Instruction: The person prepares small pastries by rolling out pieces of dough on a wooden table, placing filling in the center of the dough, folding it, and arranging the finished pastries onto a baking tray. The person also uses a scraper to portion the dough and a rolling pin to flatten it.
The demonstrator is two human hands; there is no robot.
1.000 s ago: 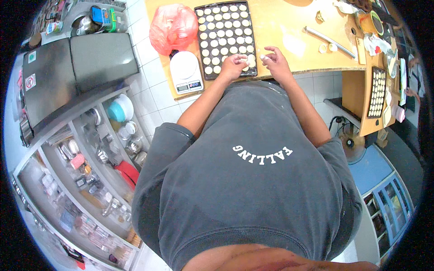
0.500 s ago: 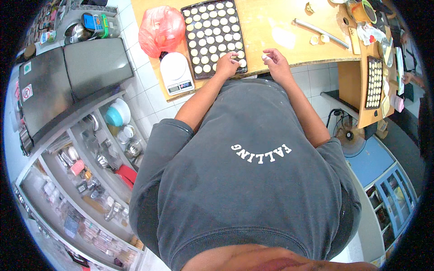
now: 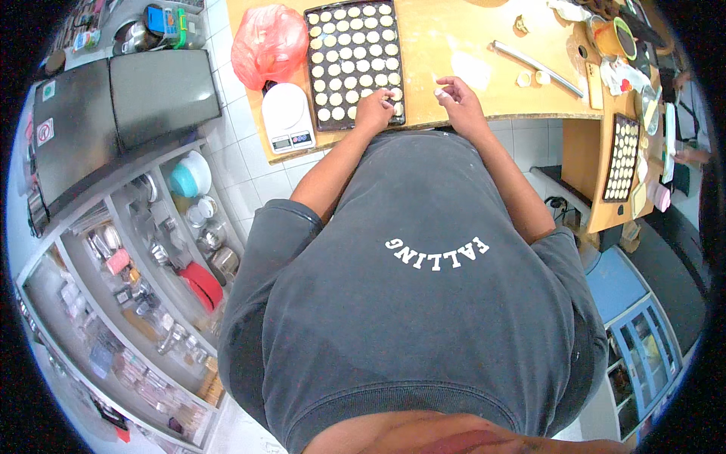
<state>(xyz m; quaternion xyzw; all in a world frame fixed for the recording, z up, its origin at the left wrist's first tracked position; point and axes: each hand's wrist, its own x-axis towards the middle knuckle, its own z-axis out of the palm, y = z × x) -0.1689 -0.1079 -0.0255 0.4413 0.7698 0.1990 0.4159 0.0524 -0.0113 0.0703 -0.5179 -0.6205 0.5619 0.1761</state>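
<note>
A dark baking tray (image 3: 315, 125) filled with rows of small, round, pale dough pieces lies on the wooden table. My left hand (image 3: 375, 111) rests over its near right corner, fingers bent together at the last rounds; what they pinch, if anything, is too small to make out. Just right of the tray, my right hand (image 3: 463, 104) is held above the table's front edge. Its thumb and forefinger stand apart, with something white at the thumb tip that could be dough or flour.
Left of the tray are a white kitchen scale (image 3: 286, 111) and a red plastic bag (image 3: 270, 47). A metal tube (image 3: 538, 69) lies at the right near two small pale pieces. Another filled tray (image 3: 622, 157) sits on the right side table, where another person's hand (image 3: 692, 156) shows.
The view has shifted slightly, so the tray and scale appear a little to the left and higher. Both hands keep nearly the same places, with the right fingers slightly more spread.
</note>
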